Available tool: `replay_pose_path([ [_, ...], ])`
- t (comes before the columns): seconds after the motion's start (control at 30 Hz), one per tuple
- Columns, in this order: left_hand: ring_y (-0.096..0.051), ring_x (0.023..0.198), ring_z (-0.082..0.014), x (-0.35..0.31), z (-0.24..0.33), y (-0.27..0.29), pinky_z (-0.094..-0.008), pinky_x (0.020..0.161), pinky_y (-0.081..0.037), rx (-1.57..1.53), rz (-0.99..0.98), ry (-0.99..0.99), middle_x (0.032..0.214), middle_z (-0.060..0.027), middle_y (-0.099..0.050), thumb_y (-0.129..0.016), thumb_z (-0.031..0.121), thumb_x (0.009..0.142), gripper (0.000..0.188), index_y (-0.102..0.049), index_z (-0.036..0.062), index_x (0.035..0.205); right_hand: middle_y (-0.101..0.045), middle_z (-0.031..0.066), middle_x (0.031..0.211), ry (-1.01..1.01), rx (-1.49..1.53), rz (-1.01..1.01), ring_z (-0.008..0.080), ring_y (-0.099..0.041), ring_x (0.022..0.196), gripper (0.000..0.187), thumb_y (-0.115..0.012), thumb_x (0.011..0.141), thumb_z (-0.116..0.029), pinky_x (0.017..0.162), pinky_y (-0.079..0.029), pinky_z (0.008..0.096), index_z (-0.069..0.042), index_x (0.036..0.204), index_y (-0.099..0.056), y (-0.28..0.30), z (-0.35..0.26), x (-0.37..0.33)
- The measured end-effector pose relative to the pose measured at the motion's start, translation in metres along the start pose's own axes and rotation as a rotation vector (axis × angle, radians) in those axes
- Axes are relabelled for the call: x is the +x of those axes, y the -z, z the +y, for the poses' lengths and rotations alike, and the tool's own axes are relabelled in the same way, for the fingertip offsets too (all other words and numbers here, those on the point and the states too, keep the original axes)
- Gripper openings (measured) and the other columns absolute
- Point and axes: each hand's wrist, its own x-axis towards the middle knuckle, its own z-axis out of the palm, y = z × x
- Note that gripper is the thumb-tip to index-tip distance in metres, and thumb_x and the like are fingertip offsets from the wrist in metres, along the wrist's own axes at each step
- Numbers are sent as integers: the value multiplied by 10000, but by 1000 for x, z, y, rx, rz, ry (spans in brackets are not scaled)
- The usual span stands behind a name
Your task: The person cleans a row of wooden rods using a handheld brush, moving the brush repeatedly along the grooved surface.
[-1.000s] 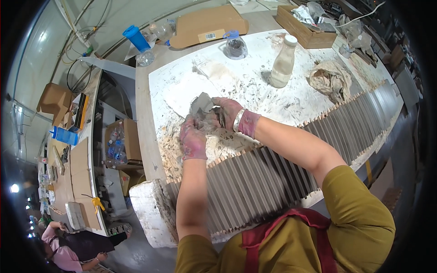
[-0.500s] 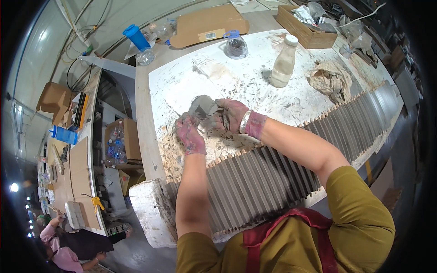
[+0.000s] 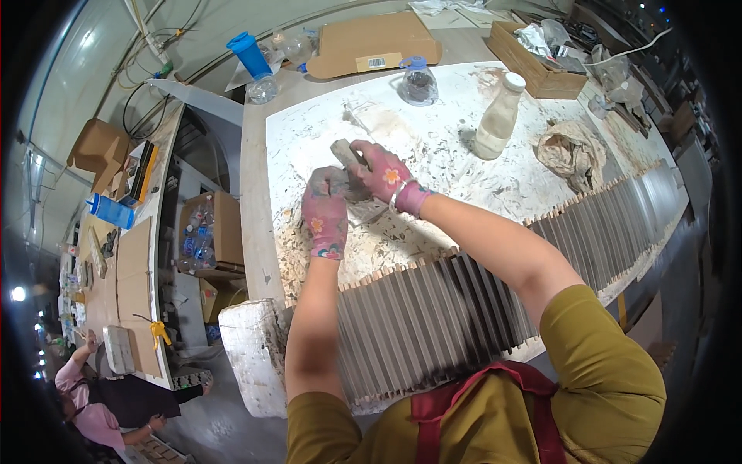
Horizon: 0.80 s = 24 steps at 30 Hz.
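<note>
My left hand (image 3: 325, 207) and my right hand (image 3: 384, 176) wear stained pink gloves with flower prints. Between them is a grey, clay-coloured piece (image 3: 341, 149), tilted above the white board (image 3: 456, 197). The fingers of my right hand close over its top side, while my left hand's curled fingers grip lower down; the gloves hide much of its shape. Nearer to me, under my forearms, stretches a long row of upright grey strips (image 3: 410, 325) with pale wooden tips along the far edge.
Beyond the hands stand a milky bottle (image 3: 499, 117), a blue-capped container (image 3: 418, 82) and flat cardboard (image 3: 379, 42). A crumpled cloth (image 3: 570, 155) lies right, near a wooden box (image 3: 533, 63). A white foam block (image 3: 253, 352) sits left; a co-worker (image 3: 116, 398) is beyond it.
Both hands have turned the grey piece: its broad dark face showed before, now a narrower side does. My right hand has moved over its top, the glove's back now facing up.
</note>
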Motion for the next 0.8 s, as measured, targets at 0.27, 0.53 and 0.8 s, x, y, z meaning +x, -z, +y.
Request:
replay_pose_path([
  [0.27,-599,807,-191,9,20,18,-294,764,-472,140,10,-62,904,-77,-640,-563,66,852,119,-621,45,953,-597,52,789,-593,1282,-374,136,-543,636,263,-493,958,-295,589,-465,280,-44,977,-568,25,29,20],
  [0.53,-617,836,-309,23,18,23,-384,728,-486,449,77,-297,926,-107,-637,-581,160,879,107,-623,72,925,-619,53,943,-377,915,-289,117,-585,764,382,-531,950,-312,719,-503,276,-49,1226,-541,21,21,0],
  [0.8,-627,841,-287,16,27,12,-360,747,-502,329,28,-320,920,-102,-641,-609,110,855,107,-637,82,955,-650,191,1071,-109,362,-104,267,-627,983,498,-564,905,-308,872,-483,339,10,1284,-504,-1,11,10],
])
